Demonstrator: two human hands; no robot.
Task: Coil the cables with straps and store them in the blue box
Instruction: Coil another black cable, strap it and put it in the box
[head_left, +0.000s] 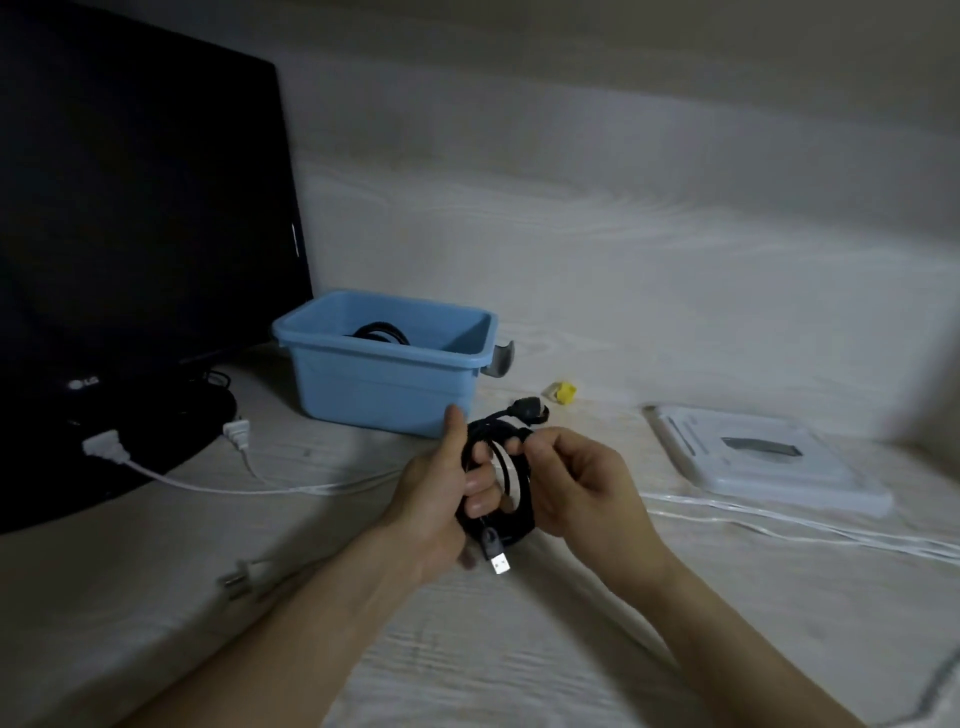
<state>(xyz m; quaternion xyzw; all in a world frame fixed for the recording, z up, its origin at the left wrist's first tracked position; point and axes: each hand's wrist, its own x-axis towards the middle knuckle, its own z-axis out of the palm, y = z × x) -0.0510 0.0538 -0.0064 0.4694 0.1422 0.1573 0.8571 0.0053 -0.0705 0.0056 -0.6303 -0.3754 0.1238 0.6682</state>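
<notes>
At eleven o'clock from our hands the blue box (384, 384) sits on the desk (519, 649). Our left hand (447, 499) grips the black cable coil (511, 493), light and springy; our right hand (576, 488) pinches its top, best clamped across all loops.

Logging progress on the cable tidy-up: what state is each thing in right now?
black USB cable: coiled, held by both hands.
left hand: grips the coil.
right hand: pinches the coil's top.
blue box: open, one black coil inside.
white cable: loose on the table.
monitor: screen dark.
</notes>
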